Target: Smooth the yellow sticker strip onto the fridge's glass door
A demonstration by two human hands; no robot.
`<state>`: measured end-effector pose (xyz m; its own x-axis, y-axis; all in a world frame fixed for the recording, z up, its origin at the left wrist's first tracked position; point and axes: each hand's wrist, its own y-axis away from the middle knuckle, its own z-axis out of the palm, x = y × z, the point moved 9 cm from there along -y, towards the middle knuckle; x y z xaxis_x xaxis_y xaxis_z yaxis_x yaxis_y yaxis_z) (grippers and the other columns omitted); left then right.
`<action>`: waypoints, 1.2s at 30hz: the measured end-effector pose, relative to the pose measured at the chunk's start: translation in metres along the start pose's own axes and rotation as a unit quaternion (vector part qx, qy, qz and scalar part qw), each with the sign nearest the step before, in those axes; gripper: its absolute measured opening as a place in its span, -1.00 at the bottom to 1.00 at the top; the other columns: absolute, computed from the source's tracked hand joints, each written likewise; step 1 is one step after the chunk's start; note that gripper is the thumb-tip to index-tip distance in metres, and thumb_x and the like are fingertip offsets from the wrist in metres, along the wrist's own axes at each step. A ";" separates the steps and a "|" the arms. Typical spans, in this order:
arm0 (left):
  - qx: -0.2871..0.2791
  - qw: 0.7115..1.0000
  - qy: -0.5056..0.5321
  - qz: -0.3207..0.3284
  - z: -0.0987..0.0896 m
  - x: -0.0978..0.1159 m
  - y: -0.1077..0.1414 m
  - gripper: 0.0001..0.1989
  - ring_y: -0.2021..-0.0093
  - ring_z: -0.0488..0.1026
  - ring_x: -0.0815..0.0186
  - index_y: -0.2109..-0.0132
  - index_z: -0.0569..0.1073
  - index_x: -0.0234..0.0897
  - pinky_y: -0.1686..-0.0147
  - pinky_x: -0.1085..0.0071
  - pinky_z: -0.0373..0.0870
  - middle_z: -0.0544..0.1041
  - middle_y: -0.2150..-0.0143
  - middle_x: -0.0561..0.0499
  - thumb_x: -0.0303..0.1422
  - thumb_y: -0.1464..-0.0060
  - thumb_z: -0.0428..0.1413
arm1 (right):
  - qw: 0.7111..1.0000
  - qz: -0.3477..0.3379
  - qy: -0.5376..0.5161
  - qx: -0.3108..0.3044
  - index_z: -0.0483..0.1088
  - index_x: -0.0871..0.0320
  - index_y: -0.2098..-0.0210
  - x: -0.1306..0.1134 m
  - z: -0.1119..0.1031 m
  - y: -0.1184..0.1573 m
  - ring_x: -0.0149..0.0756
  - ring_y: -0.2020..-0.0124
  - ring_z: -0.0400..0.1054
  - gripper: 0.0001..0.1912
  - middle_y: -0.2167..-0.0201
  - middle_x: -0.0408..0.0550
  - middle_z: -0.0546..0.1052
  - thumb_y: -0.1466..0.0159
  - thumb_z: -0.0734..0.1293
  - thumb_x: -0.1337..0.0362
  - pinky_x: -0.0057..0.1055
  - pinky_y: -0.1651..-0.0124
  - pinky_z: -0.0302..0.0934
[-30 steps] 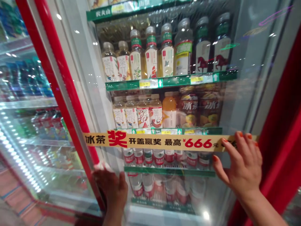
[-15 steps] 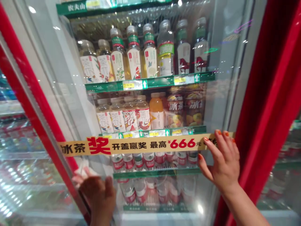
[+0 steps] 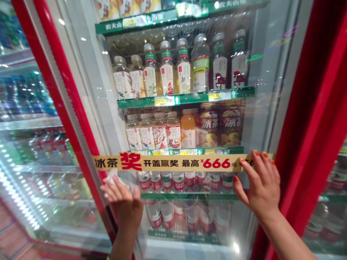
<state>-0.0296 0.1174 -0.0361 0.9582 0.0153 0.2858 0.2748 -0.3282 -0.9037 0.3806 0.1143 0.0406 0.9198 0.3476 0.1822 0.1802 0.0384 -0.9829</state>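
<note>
A glass cooler door [image 3: 260,119] with a red frame stands in front of me, and a yellow printed strip [image 3: 187,163] runs across it. Near the strip's left end, my left hand [image 3: 126,202] presses a white tissue [image 3: 110,176] against the door; most of the tissue is hidden behind the fingers. My right hand [image 3: 261,191] lies on the glass with fingers spread, its orange-nailed fingertips over the right end of the strip. Nothing is held in it.
Behind the glass, bottled drinks [image 3: 166,79] line several shelves with green edges [image 3: 189,97]. Another lit cooler [image 3: 32,122] with bottles is on the left. A red frame post [image 3: 311,108] rises at the right, with more bottles beyond it.
The view has shifted, so the cooler appears further right and its upper shelf shows more. My left hand, blurred before, is clearer, with the tissue still under its fingers. My right hand stays on the strip.
</note>
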 end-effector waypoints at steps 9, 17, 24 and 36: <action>-0.031 0.952 -0.004 0.306 0.031 0.072 0.080 -0.29 -0.69 -0.13 -0.08 -0.31 0.56 0.00 -0.64 -0.15 -0.31 0.34 -0.55 -0.10 0.27 -0.19 0.19 | 1.000 -0.008 0.001 0.005 0.04 -0.06 -0.62 -0.002 0.000 -0.001 0.02 -0.64 0.00 -0.16 -0.65 -0.03 0.07 -0.46 0.41 0.22 -0.03 -0.64 -0.05; 0.018 0.999 0.014 0.034 -0.003 0.051 -0.028 -0.15 -0.69 -0.42 -0.23 -0.65 -0.14 -0.31 -0.54 -0.47 -0.18 -0.25 -0.70 -0.36 0.05 -0.46 -0.12 | 1.000 -0.011 -0.001 0.007 0.06 -0.03 -0.62 0.001 0.001 0.002 0.05 -0.63 0.01 -0.16 -0.64 0.02 0.10 -0.44 0.43 0.22 -0.01 -0.64 -0.05; -0.040 0.975 0.036 0.214 0.029 0.080 0.094 -0.29 -0.70 -0.23 -0.10 -0.50 0.34 0.12 -0.67 -0.23 -0.20 -0.01 -0.69 0.03 0.10 -0.28 0.17 | 1.000 -0.006 0.002 -0.001 0.04 -0.05 -0.62 -0.001 0.002 0.001 0.02 -0.64 0.00 -0.19 -0.65 -0.02 0.07 -0.47 0.39 0.20 -0.01 -0.64 -0.04; -0.036 0.979 0.039 0.195 0.026 0.110 0.047 -0.20 -0.70 -0.27 -0.17 -0.52 0.33 -0.07 -0.61 -0.35 -0.31 0.05 -0.67 -0.16 0.17 -0.29 0.13 | 1.000 0.004 0.000 -0.007 0.09 -0.04 -0.60 0.000 0.003 0.001 0.03 -0.64 0.01 -0.21 -0.65 0.02 0.08 -0.45 0.38 0.20 0.00 -0.63 -0.01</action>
<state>0.0909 0.1277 -0.0553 0.9792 -0.1961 -0.0512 -0.1204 -0.3598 -0.9252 0.3799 0.1169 0.0391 0.9216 0.3470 0.1738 0.1774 0.0217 -0.9839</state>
